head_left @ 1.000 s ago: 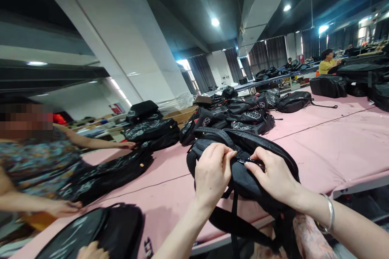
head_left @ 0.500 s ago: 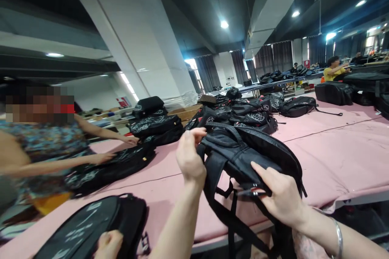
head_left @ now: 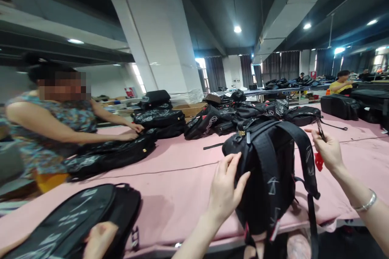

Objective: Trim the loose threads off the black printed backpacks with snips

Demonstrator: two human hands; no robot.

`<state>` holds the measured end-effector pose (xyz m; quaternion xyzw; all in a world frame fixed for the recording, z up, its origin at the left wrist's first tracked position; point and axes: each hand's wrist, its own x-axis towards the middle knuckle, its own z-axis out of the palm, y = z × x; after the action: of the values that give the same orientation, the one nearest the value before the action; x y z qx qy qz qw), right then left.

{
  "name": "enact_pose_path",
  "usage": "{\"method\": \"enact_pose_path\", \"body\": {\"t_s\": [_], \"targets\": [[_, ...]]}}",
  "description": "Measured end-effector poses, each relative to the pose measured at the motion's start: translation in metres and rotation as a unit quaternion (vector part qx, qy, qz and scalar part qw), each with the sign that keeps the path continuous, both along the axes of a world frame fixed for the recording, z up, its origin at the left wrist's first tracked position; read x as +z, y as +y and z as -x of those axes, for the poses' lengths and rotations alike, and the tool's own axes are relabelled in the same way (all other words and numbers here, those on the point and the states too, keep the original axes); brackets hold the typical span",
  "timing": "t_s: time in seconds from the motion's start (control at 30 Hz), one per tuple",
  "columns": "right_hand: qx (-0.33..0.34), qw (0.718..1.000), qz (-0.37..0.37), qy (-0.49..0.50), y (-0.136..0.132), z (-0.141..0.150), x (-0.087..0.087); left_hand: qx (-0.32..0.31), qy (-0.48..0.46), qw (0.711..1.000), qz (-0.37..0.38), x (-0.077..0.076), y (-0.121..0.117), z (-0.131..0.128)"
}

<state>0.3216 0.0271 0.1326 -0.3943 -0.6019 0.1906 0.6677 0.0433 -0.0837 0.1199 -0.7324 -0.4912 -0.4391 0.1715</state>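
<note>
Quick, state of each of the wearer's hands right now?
Left hand: open, fingers spread against the side of the black backpack.
Right hand: closed on a small dark tool, apparently thread snips.

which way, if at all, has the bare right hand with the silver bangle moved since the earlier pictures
Yes: the right hand has moved rightward in the view, farther from the broad white pillar.

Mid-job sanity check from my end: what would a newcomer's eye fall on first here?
First, the black backpack upright at the near edge of the pink table, the left hand against its side. Right of it, the right hand holds a small dark tool. At far left, a co-worker in a patterned top leans over another black bag.
</note>
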Motion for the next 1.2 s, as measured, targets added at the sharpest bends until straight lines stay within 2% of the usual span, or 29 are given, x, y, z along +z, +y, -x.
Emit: {"method": "enact_pose_path", "body": {"t_s": [0.13, 0.2, 0.27, 0.33, 0.47, 0.53, 0.6, 0.7, 0.77, 0.87, 0.93, 1.0, 1.1, 1.2], "targets": [[0.013, 0.992, -0.042, -0.116, -0.027, 0.018, 0.016, -0.078, 0.047, 0.995, -0.043, -0.002, 0.000, -0.033], [-0.006, 0.981, -0.068, -0.184, -0.040, 0.028, 0.018, -0.106, 0.024, 0.992, -0.068, 0.000, 0.002, -0.042], [-0.017, 0.971, -0.084, -0.225, -0.050, 0.034, 0.018, -0.104, -0.034, 0.991, -0.081, 0.005, 0.004, -0.045], [-0.013, 0.966, -0.089, -0.243, -0.056, 0.038, 0.017, -0.085, -0.085, 0.991, -0.050, 0.014, 0.007, -0.045], [-0.003, 0.962, -0.094, -0.258, -0.064, 0.043, 0.018, -0.068, -0.103, 0.991, 0.058, 0.036, 0.014, -0.040], [0.003, 0.964, -0.083, -0.251, -0.068, 0.046, 0.021, -0.104, -0.149, 0.980, 0.086, 0.041, 0.017, -0.036], [0.014, 0.969, -0.059, -0.239, -0.073, 0.048, 0.025, -0.173, -0.213, 0.955, 0.113, 0.041, 0.017, -0.032], [0.052, 0.970, -0.034, -0.233, -0.080, 0.049, 0.032, -0.251, -0.216, 0.934, 0.137, 0.038, 0.013, -0.027], [0.067, 0.969, -0.035, -0.237, -0.083, 0.050, 0.035, -0.247, -0.201, 0.942, 0.107, 0.037, 0.012, -0.024], [0.066, 0.961, -0.040, -0.266, -0.082, 0.052, 0.038, -0.161, -0.232, 0.959, 0.017, 0.038, 0.020, -0.017], [0.063, 0.955, -0.049, -0.286, -0.080, 0.054, 0.037, -0.110, -0.260, 0.959, -0.003, 0.040, 0.031, -0.009], [0.061, 0.952, -0.063, -0.292, -0.078, 0.054, 0.037, -0.120, -0.288, 0.949, 0.045, 0.042, 0.043, -0.001], [0.060, 0.951, -0.077, -0.295, -0.078, 0.054, 0.038, -0.185, -0.293, 0.927, 0.147, 0.048, 0.054, 0.008], [0.053, 0.945, -0.087, -0.311, -0.079, 0.054, 0.041, -0.187, -0.229, 0.942, 0.159, 0.058, 0.054, 0.008]]}}
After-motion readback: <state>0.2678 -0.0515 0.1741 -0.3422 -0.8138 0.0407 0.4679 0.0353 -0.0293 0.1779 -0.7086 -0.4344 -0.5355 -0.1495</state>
